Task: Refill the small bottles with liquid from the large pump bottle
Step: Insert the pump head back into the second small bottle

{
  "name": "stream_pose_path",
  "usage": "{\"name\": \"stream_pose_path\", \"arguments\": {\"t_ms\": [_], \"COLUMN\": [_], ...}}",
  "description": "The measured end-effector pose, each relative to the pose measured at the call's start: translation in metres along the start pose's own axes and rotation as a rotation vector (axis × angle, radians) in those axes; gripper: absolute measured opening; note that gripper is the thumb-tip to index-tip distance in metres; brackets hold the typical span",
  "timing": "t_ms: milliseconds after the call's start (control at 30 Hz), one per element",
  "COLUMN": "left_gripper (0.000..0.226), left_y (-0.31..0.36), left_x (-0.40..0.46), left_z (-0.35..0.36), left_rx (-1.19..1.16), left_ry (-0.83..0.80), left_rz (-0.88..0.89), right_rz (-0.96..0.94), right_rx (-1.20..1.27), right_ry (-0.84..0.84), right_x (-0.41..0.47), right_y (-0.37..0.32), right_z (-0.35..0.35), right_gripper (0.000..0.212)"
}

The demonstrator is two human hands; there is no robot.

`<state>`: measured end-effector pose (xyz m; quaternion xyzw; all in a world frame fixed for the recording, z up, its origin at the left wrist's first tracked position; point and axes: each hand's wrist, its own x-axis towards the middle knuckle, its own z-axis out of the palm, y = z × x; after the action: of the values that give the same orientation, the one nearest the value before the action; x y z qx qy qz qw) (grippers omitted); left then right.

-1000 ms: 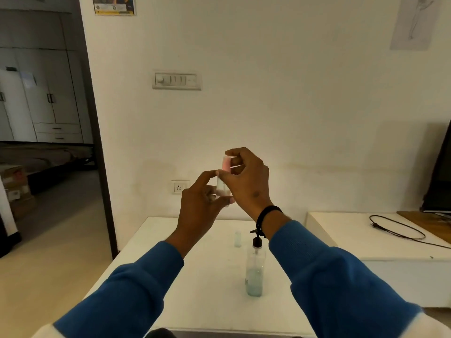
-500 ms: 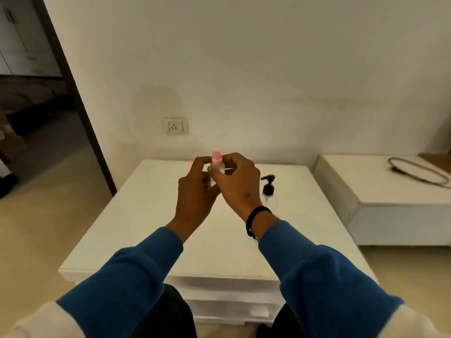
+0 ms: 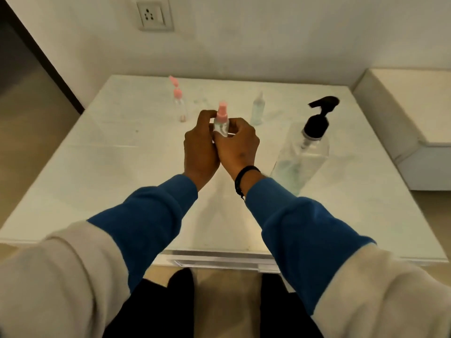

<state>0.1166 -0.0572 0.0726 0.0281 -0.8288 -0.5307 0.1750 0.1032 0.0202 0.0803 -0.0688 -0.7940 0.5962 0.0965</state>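
Observation:
My left hand and my right hand both grip a small clear spray bottle with a pink spray top, held upright above the middle of the white table. The large clear pump bottle with a black pump head stands to the right of my hands, part full of pale liquid. Behind my hands stand a small clear bottle with an open pink flip cap and a small pale bluish bottle.
A second white table or bench sits lower at the right. The white wall behind carries a socket. A dark doorway edge runs down at the left. My knees are below the table's front edge.
My view has tipped down from the wall to the table top. Both hands have lowered the small pink-topped bottle from chest height to just above the table, still gripping it.

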Motion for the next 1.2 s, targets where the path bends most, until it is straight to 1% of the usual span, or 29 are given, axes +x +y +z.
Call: {"name": "stream_pose_path", "arguments": {"t_ms": [67, 167, 267, 333, 367, 400, 467, 500, 533, 567, 667, 700, 767, 833, 933, 1000, 1100, 1200], "left_gripper": [0.032, 0.036, 0.053, 0.063, 0.065, 0.059, 0.03, 0.02, 0.017, 0.018, 0.035, 0.037, 0.034, 0.04, 0.05, 0.054, 0.047, 0.034], "left_y": [-0.016, -0.034, -0.04, -0.045, -0.046, -0.048, -0.051, -0.054, -0.055, -0.056, -0.062, -0.064, -0.067, -0.069, -0.067, -0.069, -0.076, -0.078], "left_x": [0.016, 0.037, 0.057, 0.072, 0.078, 0.085, 0.096, 0.101, 0.105, 0.108, 0.112, 0.114, 0.114, 0.114, 0.111, 0.108, 0.106, 0.102], "left_z": [0.011, 0.024, 0.032, 0.035, 0.036, 0.038, 0.041, 0.043, 0.045, 0.047, 0.049, 0.05, 0.051, 0.051, 0.05, 0.048, 0.045, 0.043], "left_rx": [-0.021, -0.029, -0.205, -0.23, -0.239, -0.243, -0.262, -0.263, -0.241, -0.225, -0.157, -0.136, -0.064, 0.046, -0.012, 0.04, 0.018, -0.153], "left_ry": [-0.018, -0.015, 0.009, 0.031, 0.036, 0.03, 0.033, 0.042, 0.048, 0.047, 0.003, 0.003, -0.011, -0.021, -0.045, -0.038, -0.036, 0.046], "left_rz": [-0.044, -0.096, -0.208, -0.23, -0.23, -0.235, -0.256, -0.256, -0.246, -0.226, -0.153, -0.143, -0.118, -0.067, -0.094, -0.089, -0.092, -0.191], "right_rz": [0.025, 0.049, 0.059, 0.062, 0.064, 0.066, 0.063, 0.061, 0.059, 0.06, 0.059, 0.06, 0.065, 0.076, 0.115, 0.132, 0.131, 0.128], "right_rx": [-0.011, -0.031, -0.049, -0.053, -0.049, -0.045, -0.045, -0.051, -0.056, -0.056, -0.035, -0.029, -0.03, -0.03, -0.011, -0.005, 0.014, 0.048], "right_ry": [0.008, -0.012, -0.015, -0.009, -0.002, 0.008, 0.021, 0.025, 0.029, 0.035, 0.062, 0.068, 0.066, 0.061, 0.047, 0.043, 0.081, 0.161], "right_x": [0.019, 0.046, 0.071, 0.085, 0.092, 0.098, 0.109, 0.113, 0.117, 0.119, 0.124, 0.124, 0.124, 0.122, 0.116, 0.111, 0.099, 0.083], "right_y": [0.014, 0.031, 0.04, 0.042, 0.042, 0.043, 0.043, 0.044, 0.045, 0.046, 0.048, 0.049, 0.05, 0.049, 0.046, 0.043, 0.042, 0.043], "right_z": [0.011, 0.026, 0.043, 0.053, 0.057, 0.061, 0.065, 0.067, 0.068, 0.069, 0.071, 0.071, 0.072, 0.071, 0.069, 0.068, 0.067, 0.069], "right_gripper": [0.006, 0.008, 0.012, 0.015, 0.016, 0.016, 0.014, 0.012, 0.01, 0.01, 0.013, 0.015, 0.019, 0.023, 0.045, 0.054, 0.055, 0.049]}}
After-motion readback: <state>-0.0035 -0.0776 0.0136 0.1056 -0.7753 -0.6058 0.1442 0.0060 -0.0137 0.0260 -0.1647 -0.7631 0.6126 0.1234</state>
